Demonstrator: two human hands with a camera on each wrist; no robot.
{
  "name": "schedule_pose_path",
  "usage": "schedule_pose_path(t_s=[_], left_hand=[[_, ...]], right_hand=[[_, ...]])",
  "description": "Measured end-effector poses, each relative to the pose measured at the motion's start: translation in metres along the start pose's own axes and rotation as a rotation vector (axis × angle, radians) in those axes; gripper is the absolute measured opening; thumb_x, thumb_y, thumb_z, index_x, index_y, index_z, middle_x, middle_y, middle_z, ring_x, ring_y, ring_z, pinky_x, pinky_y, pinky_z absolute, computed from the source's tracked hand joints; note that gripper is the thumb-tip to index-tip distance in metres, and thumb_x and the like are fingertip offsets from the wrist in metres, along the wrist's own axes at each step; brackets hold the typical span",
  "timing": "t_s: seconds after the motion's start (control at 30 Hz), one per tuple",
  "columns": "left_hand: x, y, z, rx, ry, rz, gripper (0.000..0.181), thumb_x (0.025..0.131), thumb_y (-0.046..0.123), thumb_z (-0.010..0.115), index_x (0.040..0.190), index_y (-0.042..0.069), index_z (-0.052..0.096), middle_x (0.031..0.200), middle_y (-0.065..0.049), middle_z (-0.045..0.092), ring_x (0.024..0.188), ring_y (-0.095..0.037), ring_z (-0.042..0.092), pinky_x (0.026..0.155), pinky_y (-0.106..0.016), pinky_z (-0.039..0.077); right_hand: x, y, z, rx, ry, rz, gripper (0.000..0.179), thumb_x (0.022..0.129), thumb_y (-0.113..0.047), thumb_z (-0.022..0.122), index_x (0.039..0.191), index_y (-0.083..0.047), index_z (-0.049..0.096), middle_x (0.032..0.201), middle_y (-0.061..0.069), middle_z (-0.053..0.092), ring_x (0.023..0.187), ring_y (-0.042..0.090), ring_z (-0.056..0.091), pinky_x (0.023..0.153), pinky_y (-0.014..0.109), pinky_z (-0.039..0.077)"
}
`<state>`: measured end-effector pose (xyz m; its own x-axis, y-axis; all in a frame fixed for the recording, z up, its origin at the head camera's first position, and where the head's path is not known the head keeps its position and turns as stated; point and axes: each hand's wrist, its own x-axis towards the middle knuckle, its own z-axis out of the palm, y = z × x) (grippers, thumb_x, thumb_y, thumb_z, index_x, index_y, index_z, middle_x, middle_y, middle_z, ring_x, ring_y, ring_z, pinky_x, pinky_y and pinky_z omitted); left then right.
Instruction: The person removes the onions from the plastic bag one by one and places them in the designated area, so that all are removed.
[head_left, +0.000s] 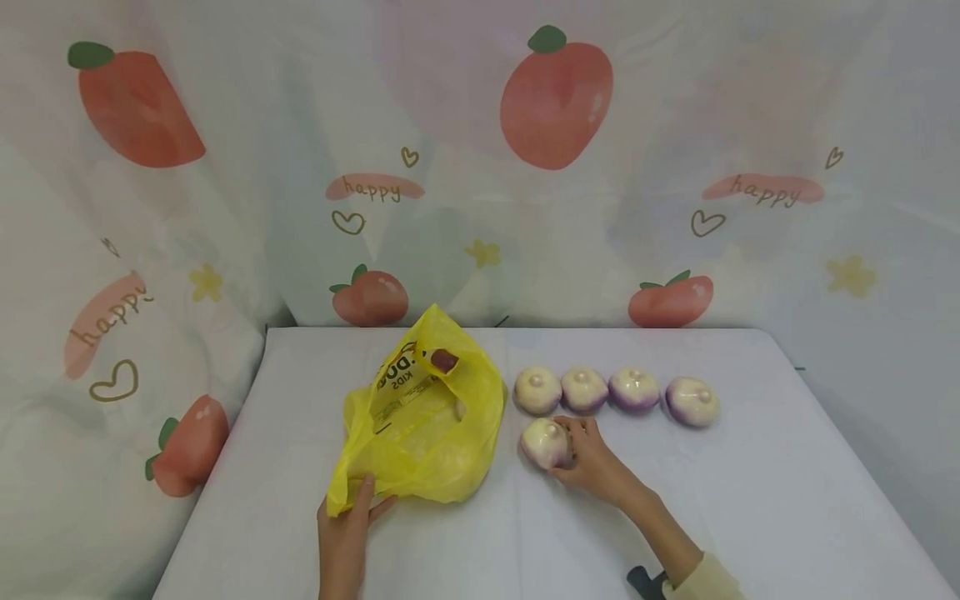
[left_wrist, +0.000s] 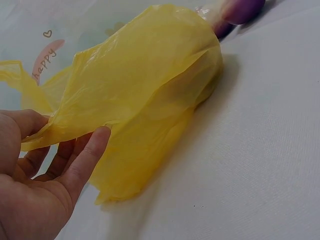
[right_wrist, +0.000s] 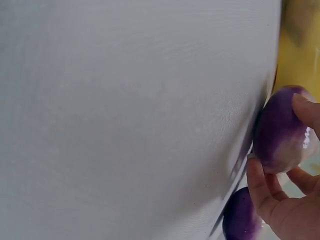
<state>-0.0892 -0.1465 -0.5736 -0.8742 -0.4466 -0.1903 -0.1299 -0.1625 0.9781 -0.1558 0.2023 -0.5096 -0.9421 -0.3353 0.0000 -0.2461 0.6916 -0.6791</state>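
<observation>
From where I stand, the left hand (head_left: pixel 348 529) pinches the near edge of the yellow bag (head_left: pixel 472 450), which lies with its mouth open on the white table (head_left: pixel 765 517). The right hand (head_left: pixel 588 460) is holding one purple-white vegetable (head_left: pixel 542 443) between thumb and fingers, just right of the bag and near a row of four similar vegetables (head_left: pixel 584 390).
</observation>
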Motion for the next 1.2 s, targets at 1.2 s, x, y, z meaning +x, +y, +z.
schedule_pose_path(t_s=[1.2], left_hand=[[0.003, -0.006, -0.001, -0.070, -0.024, 0.022, 0.051, 0.080, 0.043, 0.073, 0.118, 0.014, 0.056, 0.110, -0.012, 0.048, 0.099, -0.027, 0.059, 0.072, -0.037, 0.060]], right_hand=[[0.028, -0.037, -0.006, 0.125, 0.216, -0.249, 0.072, 0.078, -0.023, 0.079, 0.135, -0.003, 0.040, 0.130, 0.016, 0.043, 0.117, 0.034, 0.044, 0.098, 0.051, 0.043]])
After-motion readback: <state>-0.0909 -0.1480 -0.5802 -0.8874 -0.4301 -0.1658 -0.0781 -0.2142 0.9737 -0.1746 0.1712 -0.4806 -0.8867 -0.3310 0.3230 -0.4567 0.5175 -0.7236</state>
